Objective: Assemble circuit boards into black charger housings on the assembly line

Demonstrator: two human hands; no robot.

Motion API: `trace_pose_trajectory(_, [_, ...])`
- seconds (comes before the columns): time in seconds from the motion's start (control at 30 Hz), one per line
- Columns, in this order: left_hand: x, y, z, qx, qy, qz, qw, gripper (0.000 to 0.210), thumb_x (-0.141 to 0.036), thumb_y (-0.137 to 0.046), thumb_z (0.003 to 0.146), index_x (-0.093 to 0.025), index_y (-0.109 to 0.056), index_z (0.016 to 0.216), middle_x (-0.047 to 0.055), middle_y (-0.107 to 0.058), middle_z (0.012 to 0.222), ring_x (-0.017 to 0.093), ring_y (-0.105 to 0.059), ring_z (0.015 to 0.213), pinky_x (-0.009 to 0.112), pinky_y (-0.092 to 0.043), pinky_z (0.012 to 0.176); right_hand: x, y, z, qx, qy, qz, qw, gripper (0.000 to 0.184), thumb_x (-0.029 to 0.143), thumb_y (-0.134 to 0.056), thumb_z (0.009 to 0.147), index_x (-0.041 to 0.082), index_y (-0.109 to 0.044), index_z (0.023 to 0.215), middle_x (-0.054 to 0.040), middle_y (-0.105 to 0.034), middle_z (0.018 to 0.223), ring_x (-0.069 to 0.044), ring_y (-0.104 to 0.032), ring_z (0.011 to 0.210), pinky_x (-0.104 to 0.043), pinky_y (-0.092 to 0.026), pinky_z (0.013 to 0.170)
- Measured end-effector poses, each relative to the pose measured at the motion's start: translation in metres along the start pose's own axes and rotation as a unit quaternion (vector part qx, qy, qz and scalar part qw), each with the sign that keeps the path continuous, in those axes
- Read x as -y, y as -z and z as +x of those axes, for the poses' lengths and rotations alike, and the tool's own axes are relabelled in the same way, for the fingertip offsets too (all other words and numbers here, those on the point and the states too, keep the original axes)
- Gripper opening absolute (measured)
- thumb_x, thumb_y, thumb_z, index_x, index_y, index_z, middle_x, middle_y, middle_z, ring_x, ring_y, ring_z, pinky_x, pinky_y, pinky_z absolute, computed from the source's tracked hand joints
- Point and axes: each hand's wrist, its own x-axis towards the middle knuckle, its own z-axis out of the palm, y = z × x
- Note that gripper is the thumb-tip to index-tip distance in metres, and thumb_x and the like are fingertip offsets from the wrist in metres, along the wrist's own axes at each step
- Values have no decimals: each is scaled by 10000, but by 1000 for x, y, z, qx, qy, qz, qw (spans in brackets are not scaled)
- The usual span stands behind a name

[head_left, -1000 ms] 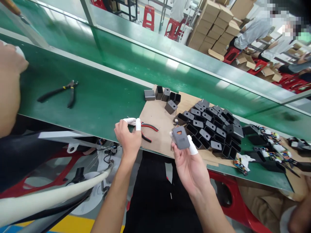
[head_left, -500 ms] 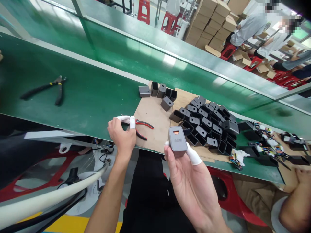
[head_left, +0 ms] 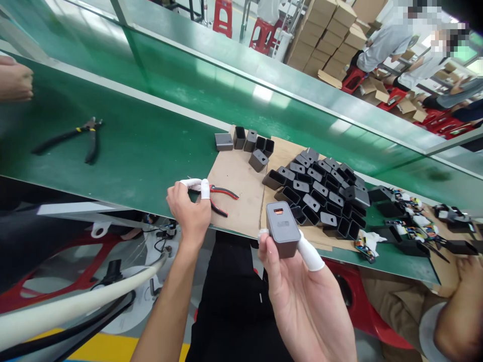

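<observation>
My right hand [head_left: 298, 286] has its white-capped fingers closed around a grey charger [head_left: 284, 226], lifted in front of the bench edge. The charger's end face is turned up toward me, with a USB port with an orange inside and a faint marking. At the bench edge, my left hand [head_left: 191, 206] is closed over the head of the pliers [head_left: 226, 191], which have red and black handles pointing right on the cardboard [head_left: 241, 216]. Its thumb and forefinger also wear white caps and hide the jaws.
Many grey charger housings [head_left: 320, 189] stand packed on cardboard at right, with a few more [head_left: 250, 141] behind. Black-handled cutters [head_left: 90, 125] lie left on the green bench [head_left: 151, 146]. Circuit parts [head_left: 415, 223] sit far right. Other people's hands [head_left: 15, 80] show at both sides.
My right hand has moved slightly right and toward me with the charger, tilting it a little. Another person's hand has come in at far left. My left hand has stayed put.
</observation>
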Motion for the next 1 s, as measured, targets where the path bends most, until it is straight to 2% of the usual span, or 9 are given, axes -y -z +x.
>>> trace_pose_trajectory(0.3, [0,1,0,2,-8,2,1000,144,-384,-656,1021,-254,-654,957,62,-707,940,289,-595,1005,442,-449,987,-1,6,-4,-17,4,-16,1000,368,290,-855,903,349,-780,1258,19,-821,1270,-214,-750,1295,-396,-553,1221])
trace_pose_trajectory(0.47, [-2,2,-1,5,4,11,1000,142,-373,-663,1014,-242,-657,959,59,-713,962,274,-598,1022,427,-446,1012,0,4,-4,-20,-44,62,997,345,259,-790,981,296,-752,1321,9,-826,1262,-159,-783,1219,-301,-578,1185])
trace_pose_trajectory(0.57, [-3,1,0,4,6,14,1000,137,-367,-666,1010,-238,-662,962,56,-718,967,269,-603,1024,417,-451,1010,1,5,-4,-4,-44,78,996,304,265,-777,997,280,-765,1301,6,-831,1232,-144,-801,1161,-266,-578,1179])
trace_pose_trajectory(0.73, [-2,1,0,2,7,16,1000,145,-373,-668,1009,-241,-651,951,53,-716,970,268,-604,1028,422,-452,1019,-3,10,-5,9,-11,11,1000,274,314,-793,983,324,-781,1256,18,-811,1267,-166,-778,1208,-312,-563,1217])
trace_pose_trajectory(0.83, [-1,0,0,5,9,15,1000,139,-368,-668,1008,-242,-646,952,46,-705,946,268,-603,1023,426,-451,1026,-12,19,8,4,42,-90,995,243,432,-720,1026,319,-763,1237,-10,-779,1315,-202,-744,1267,-404,-593,1197])
trace_pose_trajectory(0.9, [0,1,0,3,6,16,1000,136,-363,-671,1005,-241,-646,948,46,-705,942,269,-603,1019,424,-454,1020,-16,32,27,3,129,-225,966,259,463,-691,1038,301,-720,1238,-40,-766,1287,-225,-745,1226,-450,-640,1116])
trace_pose_trajectory(0.93, [1,1,0,1,4,17,1000,136,-361,-674,1003,-241,-647,945,47,-707,946,269,-603,1018,422,-456,1016,-16,40,40,1,192,-314,930,251,450,-699,1032,297,-695,1231,-44,-761,1243,-229,-750,1172,-456,-654,1065])
trace_pose_trajectory(0.97, [2,1,0,0,1,19,1000,137,-361,-676,1002,-241,-649,942,48,-711,954,269,-604,1017,420,-457,1013,-15,50,53,0,260,-417,871,245,409,-744,1003,288,-679,1205,-40,-754,1171,-224,-749,1102,-446,-652,1034])
trace_pose_trajectory(1.0, [3,1,0,-1,-2,20,1000,138,-362,-678,1002,-241,-651,942,48,-713,959,269,-605,1016,418,-459,1011,-13,59,67,-12,325,-512,795,232,380,-765,985,279,-673,1172,-35,-739,1113,-222,-737,1059,-444,-636,1030])
